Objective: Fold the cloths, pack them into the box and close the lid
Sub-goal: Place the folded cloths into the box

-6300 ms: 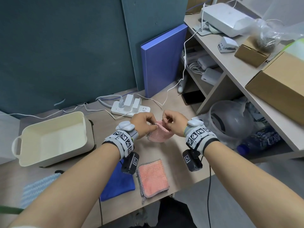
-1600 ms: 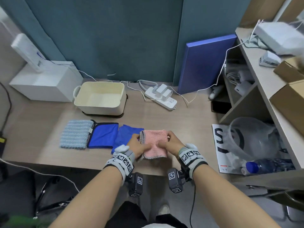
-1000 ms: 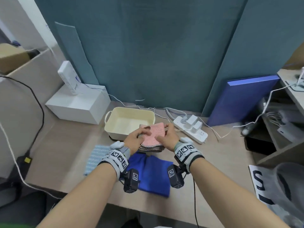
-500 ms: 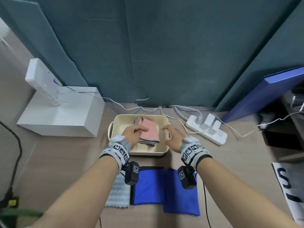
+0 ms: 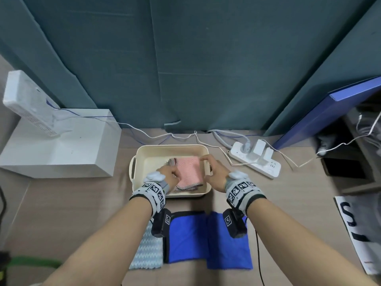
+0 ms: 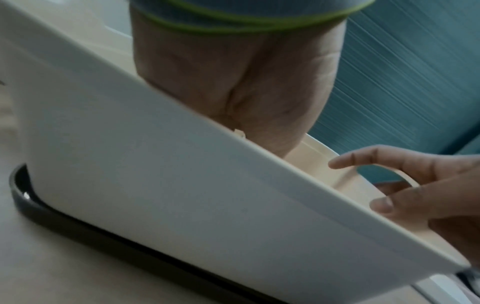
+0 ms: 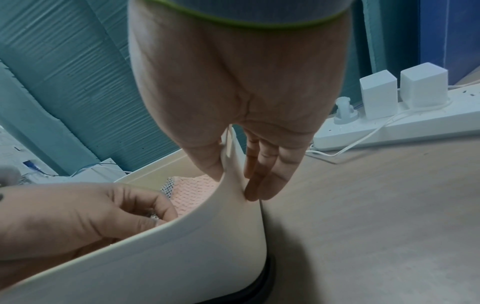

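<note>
Lying flat in the box [image 5: 144, 159] now, pink cloths [image 5: 188, 172] under left grip's [image 5: 168, 174] curled fingers; right grip [image 5: 214, 172] pinches the rim.

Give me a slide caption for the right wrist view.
Right hand grips the cream box wall while left hand settles the pink cloth inside.

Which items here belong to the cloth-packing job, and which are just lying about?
Job: cream box, pink cloths inside it, two blue cloths, light blue cloth.
Lying about: power strip, white box, blue folder.
</note>
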The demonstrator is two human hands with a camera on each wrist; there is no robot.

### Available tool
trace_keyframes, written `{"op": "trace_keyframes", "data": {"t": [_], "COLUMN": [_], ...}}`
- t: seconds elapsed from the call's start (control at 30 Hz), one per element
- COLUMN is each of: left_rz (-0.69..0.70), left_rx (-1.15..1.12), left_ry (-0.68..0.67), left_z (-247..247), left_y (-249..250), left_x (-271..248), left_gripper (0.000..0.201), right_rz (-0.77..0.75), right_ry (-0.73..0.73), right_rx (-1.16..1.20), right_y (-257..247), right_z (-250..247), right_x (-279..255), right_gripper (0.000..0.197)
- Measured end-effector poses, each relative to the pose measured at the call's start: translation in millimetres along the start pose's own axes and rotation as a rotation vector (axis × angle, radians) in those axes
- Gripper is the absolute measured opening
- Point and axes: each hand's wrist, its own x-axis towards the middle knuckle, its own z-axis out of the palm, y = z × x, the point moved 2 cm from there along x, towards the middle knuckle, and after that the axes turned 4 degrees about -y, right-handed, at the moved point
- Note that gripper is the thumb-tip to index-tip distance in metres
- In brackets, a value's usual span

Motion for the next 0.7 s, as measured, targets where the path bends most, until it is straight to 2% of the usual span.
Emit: {"op": "trace_keyframes", "data": {"t": [0.13,0.3,0.47,0.57,0.7], "left_rz": [0.013,0.04,0.016,-0.007,0.059], "left_rx": [0.084,0.131,0.25,0.245,0.173], "left_ry": [-0.141,-0.193,-0.093,-0.041,-0.098], "left_z": [12.2,11.5,5.7,6.6,9.4], "left_y": [3.2,11.3,10.8,11.0,11.3], "left_x": [1.3,0.2,-0.5,0.5,-1.9], "left_gripper": [0.028,0.019,0.041,0.035,0.019], "right_rz": [-0.012,-0.021,-0.031,-0.034,-0.056], "right_ry": [0.03,0.037,0.043,0.052,0.047], "right_rx": [0.03,0.032,0.043,0.042,0.065], "right_y": [3.2,7.4,10.8,12.3,15.8], "right_z": [2.0,2.7,4.6,6.2,6.1], "right_x": [1.4,4.3,7.3,8.7,6.7], "right_gripper": [0.059,0.06,0.059,0.059,0.071]}}
